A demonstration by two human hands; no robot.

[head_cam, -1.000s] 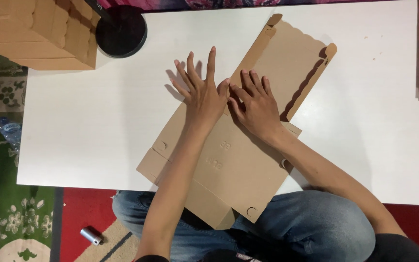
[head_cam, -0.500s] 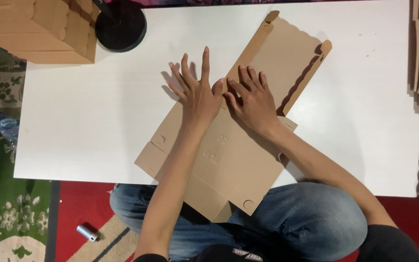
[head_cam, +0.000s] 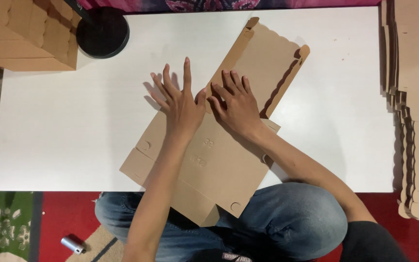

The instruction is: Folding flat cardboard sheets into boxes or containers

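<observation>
While you are sitting cross-legged at the near edge of the white table (head_cam: 64, 126), both of your hands are pressing flat on a die-cut cardboard sheet (head_cam: 219, 165) that is lying diagonally across the tabletop. Your left hand (head_cam: 180, 104) is lying open, palm down, fingers spread wide and pointing away from you; its heel is resting on the sheet while the fingertips are reaching past the cardboard's left edge onto bare table. Your right hand (head_cam: 238, 104) is also lying open and palm down, fingers spread, sitting just beside the left one with the thumbs nearly touching; it is gripping nothing, only bearing down where the sheet's middle panel is meeting the far panel. That far panel (head_cam: 267, 58), with a scalloped edge and small tabs at its corners, is tilting up a little along its right side and casting a shadow on the table. The sheet's near end is hanging over the table edge above your knees in blue jeans (head_cam: 292, 218). At the far left corner a folded cardboard box (head_cam: 25, 34) is standing, with a round black disc (head_cam: 103, 31) just beside it on the table. Along the right edge a stack of flat cardboard sheets (head_cam: 418, 106) is piling up, well apart from your hands. Down on the floor to your left a small silver cylinder (head_cam: 72, 245) is lying on the red and green carpet (head_cam: 6, 223).
</observation>
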